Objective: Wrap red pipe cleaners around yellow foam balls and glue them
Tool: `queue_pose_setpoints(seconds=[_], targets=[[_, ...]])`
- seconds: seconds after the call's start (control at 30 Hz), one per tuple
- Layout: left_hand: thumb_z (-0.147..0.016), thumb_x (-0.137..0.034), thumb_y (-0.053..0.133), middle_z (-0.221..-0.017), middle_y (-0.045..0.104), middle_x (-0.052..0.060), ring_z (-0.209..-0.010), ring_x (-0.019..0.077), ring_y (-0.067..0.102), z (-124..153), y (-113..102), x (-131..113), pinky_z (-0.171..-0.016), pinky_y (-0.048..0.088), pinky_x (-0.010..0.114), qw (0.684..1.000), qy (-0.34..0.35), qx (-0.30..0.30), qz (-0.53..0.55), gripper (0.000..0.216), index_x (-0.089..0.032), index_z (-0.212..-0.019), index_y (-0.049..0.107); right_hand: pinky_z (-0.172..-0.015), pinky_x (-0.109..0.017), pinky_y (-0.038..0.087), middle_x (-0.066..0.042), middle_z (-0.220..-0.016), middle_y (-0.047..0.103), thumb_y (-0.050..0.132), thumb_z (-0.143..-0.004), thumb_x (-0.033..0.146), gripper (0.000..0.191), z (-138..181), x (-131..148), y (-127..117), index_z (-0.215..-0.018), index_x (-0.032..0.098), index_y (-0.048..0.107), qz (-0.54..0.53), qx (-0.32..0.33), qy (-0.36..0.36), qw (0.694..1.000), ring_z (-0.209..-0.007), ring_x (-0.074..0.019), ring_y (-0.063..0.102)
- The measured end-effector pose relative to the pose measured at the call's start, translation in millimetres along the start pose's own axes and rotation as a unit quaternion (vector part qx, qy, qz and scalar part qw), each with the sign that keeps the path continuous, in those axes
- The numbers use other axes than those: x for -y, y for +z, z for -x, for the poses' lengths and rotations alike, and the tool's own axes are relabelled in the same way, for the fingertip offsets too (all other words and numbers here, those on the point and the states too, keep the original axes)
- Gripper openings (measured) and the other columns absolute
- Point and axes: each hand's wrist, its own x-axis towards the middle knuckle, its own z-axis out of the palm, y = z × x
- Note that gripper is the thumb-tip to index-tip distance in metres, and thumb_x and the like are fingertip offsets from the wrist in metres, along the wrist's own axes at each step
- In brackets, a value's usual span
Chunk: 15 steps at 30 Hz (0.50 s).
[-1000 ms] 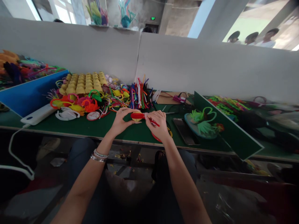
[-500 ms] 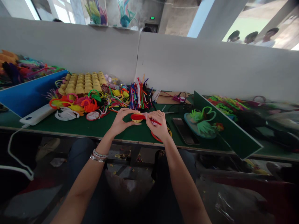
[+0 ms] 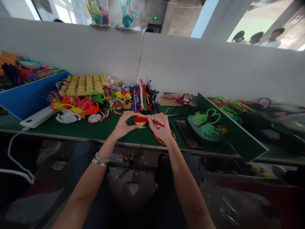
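Nearest: two bare forearms, bracelets [image 3: 101,158] on left wrist. Left hand [image 3: 122,126] pinching small yellow ball [image 3: 140,122] between thumb and fingertips, just above near edge of green table [image 3: 95,130]. Right hand [image 3: 162,127] closed on red pipe cleaner [image 3: 149,120], free end sticking out past knuckles to the right; the stem lies across top of the ball, touching it. Both hands grasping, neither released. Handling, judged: ball looks light and probably soft foam, likely to dent or pop out of a hard squeeze, so best held at its sides as now; pipe cleaner light, fuzzy, not slippery, wire core bending and keeping its bend, best gripped close to the ball for control. Under right hand: red ring-shaped piece [image 3: 159,140], partly hidden. Right of it: dark phone [image 3: 189,133], then a plate with green pipe-cleaner figure [image 3: 206,125] beside green divider board [image 3: 228,130]. Left: white power bank [image 3: 38,117] with cable, white and orange finished shapes [image 3: 76,111]. Farther: bundle of mixed pipe cleaners [image 3: 142,97], tray of yellow ball halves [image 3: 83,85], blue divider board [image 3: 28,95], white partition wall [image 3: 190,63]. Beyond wall: heads of other people, too small to tell more.
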Motion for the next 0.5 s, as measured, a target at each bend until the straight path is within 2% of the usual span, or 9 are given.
queue_pose_setpoints(seconds=[0.17, 0.37, 0.5], targets=[[-0.064, -0.04, 0.075, -0.106, 0.063, 0.008, -0.102, 0.0207, 0.056, 0, 1, 4, -0.09, 0.044, 0.039, 1.0, -0.023, 0.015, 0.015, 0.046, -0.022, -0.104, 0.061, -0.069, -0.033, 0.034, -0.001, -0.066, 0.062, 0.049, -0.086, 0.026, 0.025, 1, -2, 0, -0.062, 0.021, 0.049, -0.001, 0.024, 0.016, 1.0, -0.069, -0.0159, 0.052], [-0.063, -0.045, 0.073, -0.104, 0.063, 0.007, -0.1, 0.0221, 0.056, 5, -2, 17, -0.09, 0.044, 0.04, 0.99, -0.084, 0.104, -0.039, 0.047, -0.021, -0.101, 0.061, -0.075, -0.032, 0.038, -0.002, -0.074, 0.067, 0.047, -0.088, 0.03, 0.03, 6, -15, 14, -0.06, 0.021, 0.052, -0.048, 0.096, 0.03, 0.994, -0.078, -0.0166, 0.058], [-0.064, -0.046, 0.072, -0.104, 0.062, 0.006, -0.1, 0.0212, 0.056, 5, -2, 18, -0.09, 0.043, 0.041, 0.988, -0.112, 0.106, 0.002, 0.048, -0.02, -0.101, 0.058, -0.076, -0.032, 0.039, -0.003, -0.083, 0.068, 0.043, -0.09, 0.033, 0.029, 7, -18, 19, -0.067, 0.021, 0.055, -0.076, 0.083, 0.032, 0.993, -0.082, -0.0168, 0.059]])
